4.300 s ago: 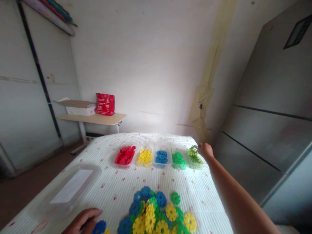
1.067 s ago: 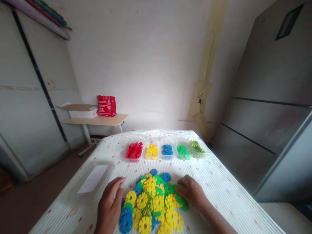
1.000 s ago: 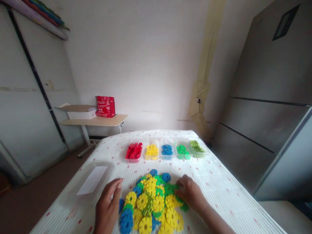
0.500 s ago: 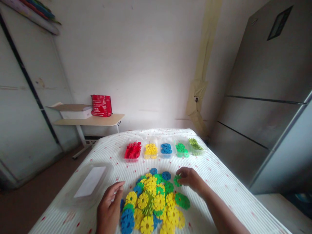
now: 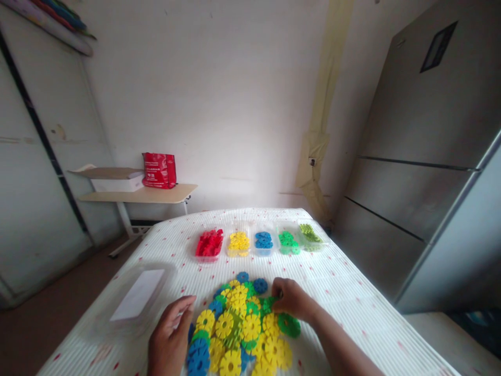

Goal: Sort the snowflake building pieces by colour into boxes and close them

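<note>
White ribbed tablecloth, dotted with red, covers the table before a pale wall; off beyond the left hand, a red bag stands on a side table. From where I stand, the right hand is narrow, its fingertips bent against green discs at the pile's edge; I cannot tell whether it grips one or merely touches. Another green disc lies just below that hand, on the near side; the left hand is loosely curled, a gap between thumb and forefinger, with nothing visible in it; it rests beside the pile of flower-shaped discs, perhaps to keep the pieces from spreading. That mixed pile sits between both hands, probably so that either can reach it; ahead of them, five clear trays line up, each with one colour, an order that seems meant to keep the colours apart; just outward of the left hand, a clear plastic lid lies flat, white paper on or under it, set aside, I suppose, to free the middle.
</note>
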`<state>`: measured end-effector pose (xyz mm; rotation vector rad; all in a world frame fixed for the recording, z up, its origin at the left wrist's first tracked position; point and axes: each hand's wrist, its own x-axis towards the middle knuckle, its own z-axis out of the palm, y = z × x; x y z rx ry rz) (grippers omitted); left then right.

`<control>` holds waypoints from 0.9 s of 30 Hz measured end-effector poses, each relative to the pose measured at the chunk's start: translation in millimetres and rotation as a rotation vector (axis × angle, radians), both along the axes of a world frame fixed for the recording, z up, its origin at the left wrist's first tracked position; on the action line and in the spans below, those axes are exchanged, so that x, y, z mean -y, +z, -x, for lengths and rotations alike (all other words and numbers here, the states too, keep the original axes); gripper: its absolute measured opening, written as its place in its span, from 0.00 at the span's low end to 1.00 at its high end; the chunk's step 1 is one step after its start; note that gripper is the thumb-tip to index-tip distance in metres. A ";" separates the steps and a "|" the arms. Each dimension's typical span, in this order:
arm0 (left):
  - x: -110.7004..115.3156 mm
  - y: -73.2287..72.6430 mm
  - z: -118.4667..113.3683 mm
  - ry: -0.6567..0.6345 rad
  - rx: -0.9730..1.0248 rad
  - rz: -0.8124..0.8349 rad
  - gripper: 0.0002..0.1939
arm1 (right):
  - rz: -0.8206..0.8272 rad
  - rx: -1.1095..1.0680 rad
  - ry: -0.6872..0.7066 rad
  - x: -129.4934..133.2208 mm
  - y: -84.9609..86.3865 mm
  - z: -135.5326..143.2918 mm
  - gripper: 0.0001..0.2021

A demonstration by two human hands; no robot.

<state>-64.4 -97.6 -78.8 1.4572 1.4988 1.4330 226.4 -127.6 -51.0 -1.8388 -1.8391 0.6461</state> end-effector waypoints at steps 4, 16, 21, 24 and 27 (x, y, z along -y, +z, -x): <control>0.1 0.0 0.2 -0.004 -0.018 0.011 0.23 | 0.109 -0.296 -0.057 -5.6 10.8 -17.3 0.11; -0.1 -2.4 0.7 0.000 -0.037 -0.001 0.20 | -0.343 -0.254 -0.542 -46.5 55.4 -66.6 0.11; -1.0 -5.4 -1.3 -0.022 -0.058 -0.027 0.20 | -0.272 -0.136 -0.217 -24.4 17.2 -39.9 0.07; -0.6 -7.3 -2.1 -0.020 -0.069 -0.027 0.19 | -0.244 -0.114 -0.098 -24.6 3.1 -21.9 0.10; -0.3 -8.4 -1.2 -0.017 -0.059 -0.016 0.19 | -0.247 -0.048 -0.016 -32.5 -0.9 -7.3 0.12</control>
